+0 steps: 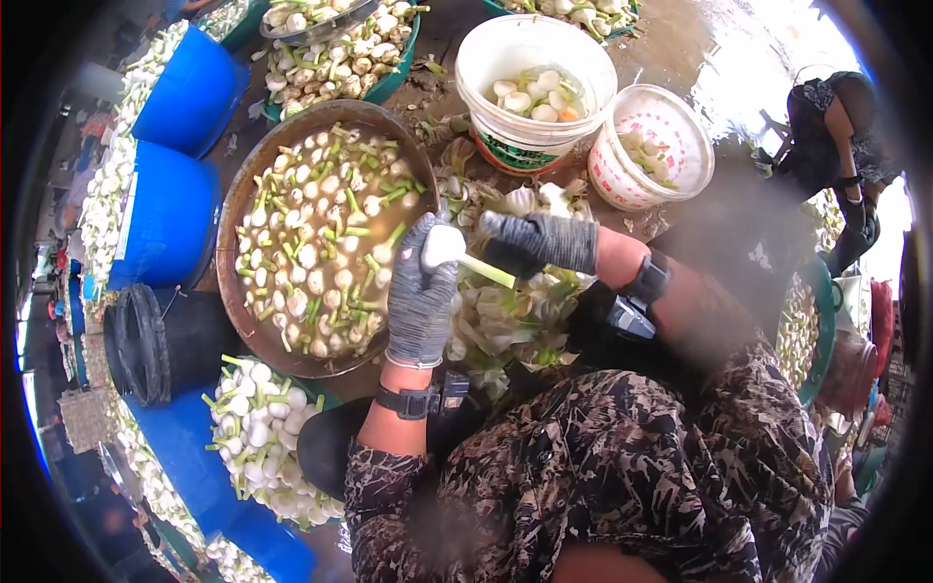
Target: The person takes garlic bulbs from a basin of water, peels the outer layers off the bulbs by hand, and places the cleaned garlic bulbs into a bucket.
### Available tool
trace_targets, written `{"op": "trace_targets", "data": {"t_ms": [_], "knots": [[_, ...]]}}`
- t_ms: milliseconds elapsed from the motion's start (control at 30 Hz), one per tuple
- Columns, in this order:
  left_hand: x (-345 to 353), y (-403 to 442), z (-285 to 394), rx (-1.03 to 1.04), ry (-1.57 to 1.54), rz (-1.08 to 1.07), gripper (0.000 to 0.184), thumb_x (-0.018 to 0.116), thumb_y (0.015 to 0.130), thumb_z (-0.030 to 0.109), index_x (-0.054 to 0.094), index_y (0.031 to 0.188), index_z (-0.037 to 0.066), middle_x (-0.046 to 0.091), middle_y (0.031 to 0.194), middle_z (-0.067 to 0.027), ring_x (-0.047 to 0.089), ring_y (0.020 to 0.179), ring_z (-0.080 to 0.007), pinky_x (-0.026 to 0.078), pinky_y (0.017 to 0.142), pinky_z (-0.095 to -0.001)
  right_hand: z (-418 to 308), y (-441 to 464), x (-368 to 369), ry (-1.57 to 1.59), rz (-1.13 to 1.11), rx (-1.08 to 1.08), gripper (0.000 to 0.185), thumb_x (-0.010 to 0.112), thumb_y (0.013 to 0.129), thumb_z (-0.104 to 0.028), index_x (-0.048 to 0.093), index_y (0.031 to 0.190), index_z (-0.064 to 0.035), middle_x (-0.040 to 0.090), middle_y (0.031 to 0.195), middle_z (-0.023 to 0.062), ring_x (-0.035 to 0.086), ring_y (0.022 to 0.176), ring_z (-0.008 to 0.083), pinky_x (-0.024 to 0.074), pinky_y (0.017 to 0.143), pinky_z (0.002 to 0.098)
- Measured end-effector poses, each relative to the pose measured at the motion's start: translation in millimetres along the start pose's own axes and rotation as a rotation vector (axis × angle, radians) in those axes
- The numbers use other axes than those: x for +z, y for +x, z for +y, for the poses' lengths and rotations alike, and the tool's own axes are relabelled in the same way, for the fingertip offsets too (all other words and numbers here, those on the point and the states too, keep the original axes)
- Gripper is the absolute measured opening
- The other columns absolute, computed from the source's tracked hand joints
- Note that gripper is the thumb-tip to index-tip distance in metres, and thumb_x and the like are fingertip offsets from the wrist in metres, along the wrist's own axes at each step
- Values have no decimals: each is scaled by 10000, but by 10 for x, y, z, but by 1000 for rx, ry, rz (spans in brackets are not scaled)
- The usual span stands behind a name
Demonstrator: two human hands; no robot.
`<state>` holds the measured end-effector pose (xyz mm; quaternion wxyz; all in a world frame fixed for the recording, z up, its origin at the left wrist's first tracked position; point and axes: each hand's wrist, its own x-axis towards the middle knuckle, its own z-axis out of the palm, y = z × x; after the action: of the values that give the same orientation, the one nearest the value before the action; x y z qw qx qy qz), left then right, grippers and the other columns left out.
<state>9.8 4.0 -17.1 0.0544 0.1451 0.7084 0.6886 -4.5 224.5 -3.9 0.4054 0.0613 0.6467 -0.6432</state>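
Smooth bulb [443, 246], cloth gloves [420, 316], plastic bucket [486, 109]

Produce-processing area, garlic-filled tubs [326, 243], wet floor [671, 49]

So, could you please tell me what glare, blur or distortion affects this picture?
In the head view, glare bleaches the wet floor at upper right; hazy smudges veil parts of the right forearm and shirt; wide-lens distortion bows the outer scene.

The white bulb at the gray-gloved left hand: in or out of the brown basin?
Out: the left hand grips the bulb past the basin rim.
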Motion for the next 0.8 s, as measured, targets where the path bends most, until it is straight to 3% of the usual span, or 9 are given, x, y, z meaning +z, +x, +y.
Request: {"op": "trace_targets", "data": {"t_ms": [33,133,167,300,367,467,633,700,800], "knots": [[58,6,-13,21,84,-11,460,531,925,53,415,1368,19,534,1308,-118,540,1181,-205,416,1033,-314,-63,-110,114,253,-160,-12,486,524,965,-469,651,1131,-30,679,870,69,626,774,136,521,670,275],[105,39,-99,-16,170,-15,496,520,936,51,367,1406,8,484,1366,-123,488,1245,-213,379,1070,-334,-79,-81,127,47,-42,-184,355,585,948,-382,665,952,-36,614,681,17,581,559,122,472,487,268],[93,17,-146,-26,187,23,491,494,944,26,354,1414,2,470,1385,-114,475,1258,-209,366,1080,-338,-100,-18,99,287,63,-51,316,580,952,-358,642,888,-56,561,619,3,539,507,118,440,449,259],[34,-40,-279,-214,-161,155,458,507,966,37,382,1405,3,539,1313,-98,555,1147,-160,430,1013,-295,-295,222,-522,646,318,-299,303,553,957,-372,602,956,-73,542,655,-7,497,493,122,493,504,343],[-2,-109,-285,-186,-70,138,432,497,973,29,404,1394,14,577,1267,-85,576,1105,-149,455,975,-276,-403,426,-888,884,263,-498,380,523,961,-441,588,1048,-77,552,714,-3,521,554,128,511,575,386],[-22,-157,-352,-243,-226,182,424,499,970,25,427,1387,33,581,1263,-76,584,1080,-147,462,963,-277,-718,676,-849,840,140,-404,476,491,963,-501,582,1130,-65,578,755,8,549,602,145,537,644,383],[-170,-204,-204,-299,-348,207,407,499,965,14,456,1369,46,588,1246,-72,587,1067,-140,463,952,-270,-502,1781,25,-674,273,-383,312,555,927,-344,652,1067,-83,695,994,113,674,836,286,531,814,439],[-260,-200,-266,-300,-370,244,387,496,967,14,469,1353,43,598,1223,-70,585,1065,-130,467,942,-266,-299,2118,421,-1148,326,-487,290,582,896,-221,633,1130,-58,696,972,125,671,945,296,533,820,387],[-406,-208,-484,-181,-98,255,364,515,964,42,477,1325,15,620,1167,-87,610,1020,-145,505,881,-278,114,2705,732,-1658,363,-410,390,517,866,-158,603,1240,-86,662,1155,153,628,1089,337,467,941,471]]}}
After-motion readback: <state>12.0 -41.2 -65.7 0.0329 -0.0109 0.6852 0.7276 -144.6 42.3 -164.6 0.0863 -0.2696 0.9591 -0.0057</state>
